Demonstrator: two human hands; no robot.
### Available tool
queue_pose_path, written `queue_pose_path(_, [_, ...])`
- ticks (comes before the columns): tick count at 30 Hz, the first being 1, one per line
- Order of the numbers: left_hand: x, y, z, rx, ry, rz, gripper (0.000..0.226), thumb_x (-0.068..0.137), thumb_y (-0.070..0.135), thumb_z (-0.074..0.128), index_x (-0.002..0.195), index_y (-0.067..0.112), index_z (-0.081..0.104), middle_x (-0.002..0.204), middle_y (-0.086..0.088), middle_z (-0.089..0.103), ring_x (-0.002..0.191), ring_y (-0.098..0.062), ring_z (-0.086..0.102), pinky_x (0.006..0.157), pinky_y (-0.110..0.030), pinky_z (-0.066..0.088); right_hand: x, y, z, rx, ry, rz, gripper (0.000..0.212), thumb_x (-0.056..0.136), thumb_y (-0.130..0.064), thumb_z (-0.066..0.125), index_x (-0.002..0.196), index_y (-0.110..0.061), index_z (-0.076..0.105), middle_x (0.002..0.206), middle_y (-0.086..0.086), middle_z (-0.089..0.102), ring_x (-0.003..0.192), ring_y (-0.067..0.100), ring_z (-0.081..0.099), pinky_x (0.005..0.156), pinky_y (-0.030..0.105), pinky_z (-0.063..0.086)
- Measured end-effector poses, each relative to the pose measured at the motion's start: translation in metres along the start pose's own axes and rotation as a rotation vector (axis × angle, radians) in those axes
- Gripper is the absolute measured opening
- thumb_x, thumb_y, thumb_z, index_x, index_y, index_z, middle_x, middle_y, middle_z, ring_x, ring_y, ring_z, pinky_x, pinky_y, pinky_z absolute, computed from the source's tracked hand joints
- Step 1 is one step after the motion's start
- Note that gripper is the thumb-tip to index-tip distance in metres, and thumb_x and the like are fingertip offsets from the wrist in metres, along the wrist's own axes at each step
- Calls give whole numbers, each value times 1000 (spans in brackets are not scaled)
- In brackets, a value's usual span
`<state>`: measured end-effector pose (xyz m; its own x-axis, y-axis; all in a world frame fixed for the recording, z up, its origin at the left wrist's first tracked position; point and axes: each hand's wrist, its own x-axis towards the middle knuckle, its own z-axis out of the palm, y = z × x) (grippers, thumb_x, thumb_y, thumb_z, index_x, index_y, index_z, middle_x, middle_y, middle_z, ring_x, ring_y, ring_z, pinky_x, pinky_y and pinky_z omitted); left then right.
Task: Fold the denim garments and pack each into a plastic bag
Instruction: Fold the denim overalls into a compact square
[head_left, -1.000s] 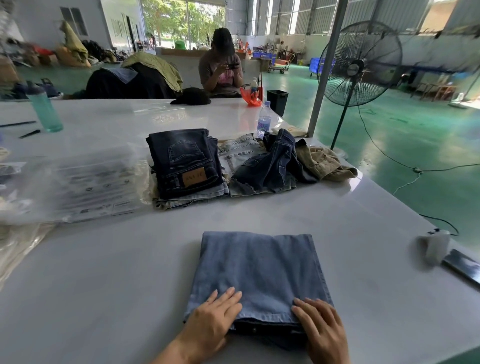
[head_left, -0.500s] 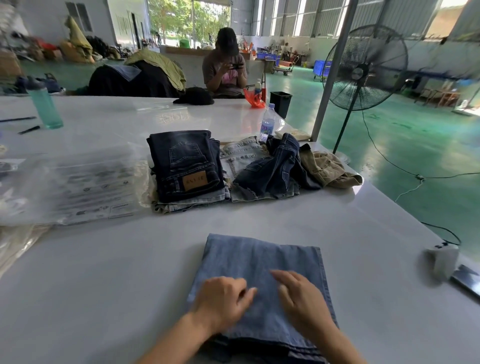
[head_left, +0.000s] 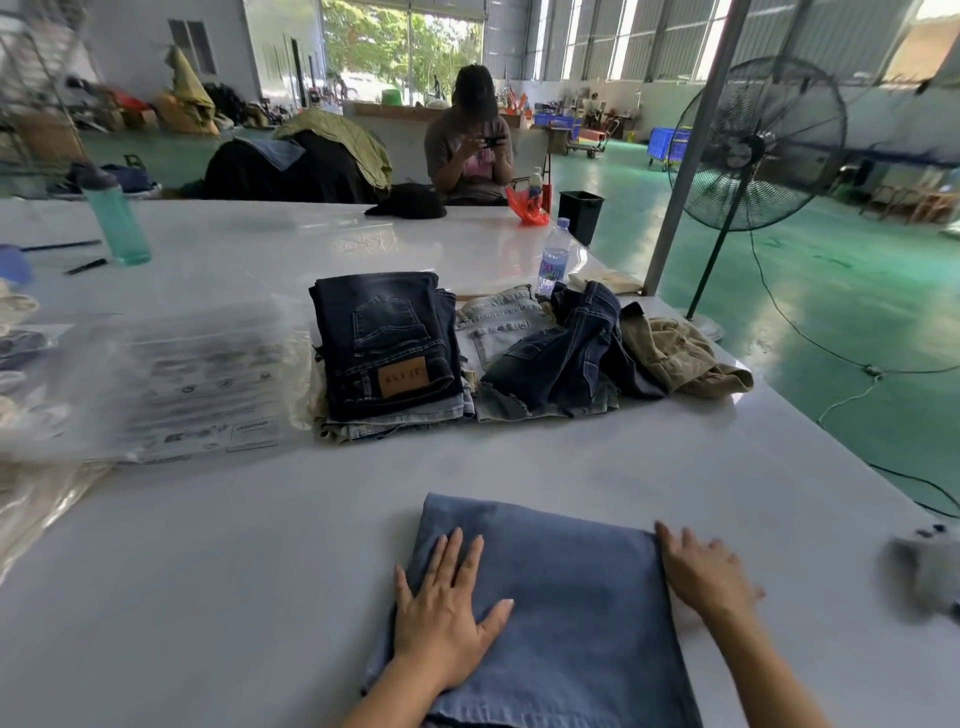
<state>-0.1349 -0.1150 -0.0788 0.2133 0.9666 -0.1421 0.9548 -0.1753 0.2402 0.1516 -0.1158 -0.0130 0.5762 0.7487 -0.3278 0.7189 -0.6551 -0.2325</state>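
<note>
1. Folded light denim garment: laid flat on white table, nearest the wearer.
2. Left hand: pressed flat on it, fingers spread.
3. Right hand: fingers straight, at its right edge.
4. Step judged: smoothing; a plastic bag, far left, is required next.

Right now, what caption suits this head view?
Both hands, left hand and right hand, flat on folded light denim.

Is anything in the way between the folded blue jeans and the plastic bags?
Nothing visible. Bare table lies between the folded jeans and the plastic bags at far left. The jeans stack sits beside the bags, off that path.
</note>
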Motion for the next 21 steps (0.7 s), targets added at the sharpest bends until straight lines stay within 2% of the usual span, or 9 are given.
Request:
queue_pose_path(4, [-17, 13, -18, 49, 277, 67, 80, 78, 70, 31, 146, 27, 32, 159, -5, 8, 147, -17, 10, 113, -52, -14, -57, 5, 22, 355, 5, -3, 78, 90, -60, 44, 145, -6, 32, 142, 20, 45, 130, 35, 44, 107, 41, 35])
queue_pose_path(5, [-25, 12, -18, 28, 275, 108, 84, 72, 70, 33, 142, 25, 35, 159, -6, 3, 147, -18, 4, 112, -51, -13, -75, 5, 34, 428, -16, -10, 83, 85, -57, 56, 143, -3, 32, 138, 22, 48, 126, 35, 47, 104, 40, 37])
queue_pose_path(8, [-52, 7, -4, 129, 301, 274, 98, 66, 68, 36, 151, 33, 3, 159, -6, -12, 146, -27, -12, 112, -53, -7, -107, 11, 56, 685, -27, 11, 107, 57, -56, 82, 131, 11, 43, 123, 30, 55, 109, 38, 54, 90, 41, 38])
queue_pose_path(10, [-61, 6, 4, 213, 337, 364, 92, 70, 63, 35, 149, 37, -3, 158, -11, -12, 145, -34, -12, 112, -54, -5, -110, 14, 56, 617, -35, -53, 101, 52, -65, 75, 120, 5, 51, 116, 25, 60, 100, 32, 57, 79, 34, 38])
queue_pose_path(13, [-60, 26, -10, 218, 86, 290, 108, 64, 86, 21, 151, 27, -8, 156, -16, -19, 141, -44, -15, 108, -57, -6, -98, 17, 35, 402, -10, -102, 55, 80, -47, 70, 112, -5, 52, 116, 19, 62, 107, 31, 60, 74, 31, 38])
queue_pose_path(15, [-50, 39, -21, 232, 68, 263, 96, 72, 84, 24, 150, 32, 1, 154, -13, -26, 136, -52, -18, 107, -60, -7, -85, 17, 18, 94, 11, -132, 52, 86, -53, 59, 115, -10, 52, 121, 14, 62, 111, 28, 59, 73, 30, 39])
queue_pose_path(17, [-41, 47, -23, 136, -196, 263, 89, 80, 80, 31, 149, 37, -5, 151, -9, -35, 132, -45, -35, 106, -62, -17, -71, 7, -1, -222, 117, -165, 54, 87, -56, 54, 121, -14, 53, 123, 8, 61, 113, 25, 58, 80, 30, 45])
queue_pose_path(18, [-41, 47, -28, 90, -313, 253, 89, 82, 77, 33, 150, 37, -7, 150, -7, -36, 133, -40, -37, 106, -62, -19, -64, -4, -7, -262, 217, -204, 53, 88, -54, 54, 125, -16, 53, 124, 6, 59, 114, 26, 57, 85, 31, 47])
queue_pose_path(21, [-40, 33, -39, 42, -339, 303, 83, 86, 70, 38, 151, 35, 1, 155, -1, -27, 141, -33, -26, 114, -54, -12, -54, -60, -5, -75, 392, -488, 54, 93, -50, 49, 139, -24, 43, 137, 3, 48, 126, 24, 46, 98, 38, 40])
